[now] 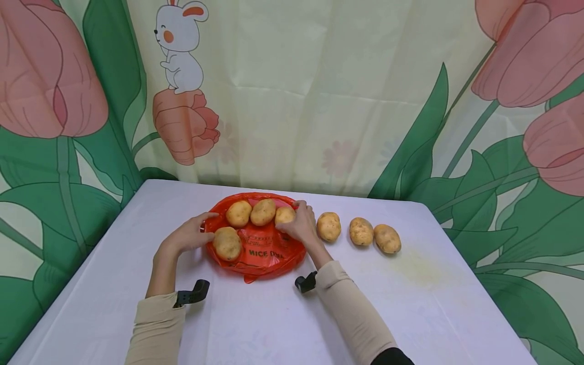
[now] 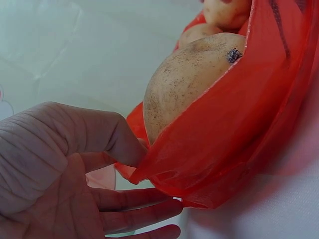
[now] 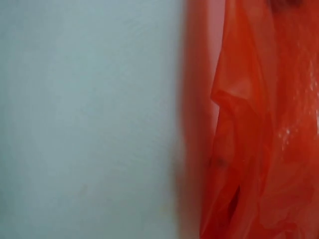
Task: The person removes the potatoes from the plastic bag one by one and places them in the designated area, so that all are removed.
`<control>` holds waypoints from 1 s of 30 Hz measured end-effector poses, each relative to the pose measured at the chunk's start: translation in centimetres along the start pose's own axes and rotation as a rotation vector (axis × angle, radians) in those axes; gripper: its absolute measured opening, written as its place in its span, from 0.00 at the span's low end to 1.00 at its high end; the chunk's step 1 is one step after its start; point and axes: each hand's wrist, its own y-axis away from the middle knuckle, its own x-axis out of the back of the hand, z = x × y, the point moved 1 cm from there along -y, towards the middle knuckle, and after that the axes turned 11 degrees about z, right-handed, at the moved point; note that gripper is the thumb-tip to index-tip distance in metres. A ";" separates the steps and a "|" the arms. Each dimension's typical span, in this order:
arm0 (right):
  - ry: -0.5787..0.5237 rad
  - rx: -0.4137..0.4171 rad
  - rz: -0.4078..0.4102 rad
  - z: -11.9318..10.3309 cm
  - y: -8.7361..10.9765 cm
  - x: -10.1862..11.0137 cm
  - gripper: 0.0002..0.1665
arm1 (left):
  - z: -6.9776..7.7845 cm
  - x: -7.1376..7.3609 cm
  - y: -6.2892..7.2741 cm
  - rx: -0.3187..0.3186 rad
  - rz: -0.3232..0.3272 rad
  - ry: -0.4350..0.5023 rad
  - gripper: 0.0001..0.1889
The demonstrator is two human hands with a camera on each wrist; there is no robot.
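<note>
A red plastic bag [image 1: 274, 252] with dark printing lies spread wide on the table, several potatoes inside it. My left hand [image 1: 188, 234] is at its left rim; in the left wrist view the thumb and fingers [image 2: 134, 199] pinch the bag's edge beside a large potato [image 2: 192, 77]. At the bag's right side, my right hand [image 1: 304, 225] holds a potato [image 1: 285, 215] between thumb and fingers, inside the rim. Two more potatoes sit along the back of the bag, one of them a round potato [image 1: 239, 213]. The right wrist view has only the bag's red folds [image 3: 249, 124], with the hand out of sight.
To the right of the bag, a potato [image 1: 328, 226] lies close to the right hand. Farther right are a second potato [image 1: 361, 231] and a third potato [image 1: 388, 239], side by side on the white-covered table [image 1: 255, 329]. A printed curtain [image 1: 283, 101] hangs behind.
</note>
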 end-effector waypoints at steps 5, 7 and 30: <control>0.009 0.009 -0.013 0.1 0.4 0.3 0.45 | 0.0 -0.1 0.0 0.008 -0.005 0.005 0.35; 0.025 0.012 -0.028 0.1 0.6 0.5 0.45 | 0.0 -0.1 0.0 0.009 -0.006 0.006 0.35; -0.045 0.038 -0.020 0.0 2.9 1.8 0.44 | 0.0 0.1 0.1 0.005 -0.006 0.005 0.34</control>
